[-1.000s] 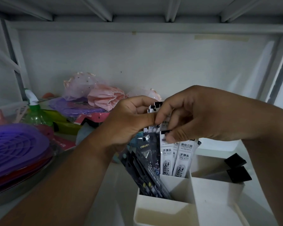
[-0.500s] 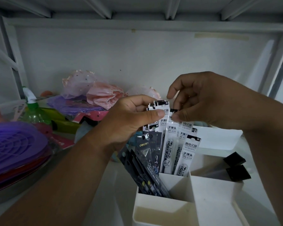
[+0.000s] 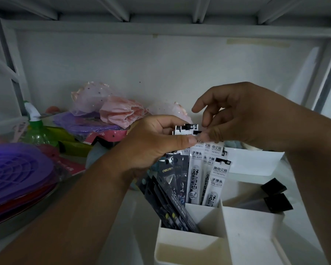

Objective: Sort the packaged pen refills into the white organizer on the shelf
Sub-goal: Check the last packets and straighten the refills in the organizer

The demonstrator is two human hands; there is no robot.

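Note:
A white organizer (image 3: 248, 226) with several compartments stands on the shelf at lower right. White refill packs (image 3: 194, 176) stand upright in its middle compartment, and dark refill packs (image 3: 172, 197) lean left in the compartment beside them. My left hand (image 3: 153, 144) grips the tops of several white packs between thumb and fingers. My right hand (image 3: 235, 115) pinches the top edge of one white pack with thumb and a finger, its index finger lifted. Two black-ended packs (image 3: 275, 196) lie in the right compartment.
Purple and red mesh lids (image 3: 13, 171) are stacked at the left. A green spray bottle (image 3: 36, 131), pink and purple bags (image 3: 111, 111) and other clutter fill the back left. A white box (image 3: 256, 161) sits behind the organizer. The shelf wall is close behind.
My right hand has risen from low on the white packs to their top edge. The white packs stand taller in the compartment. My left hand has kept its grip.

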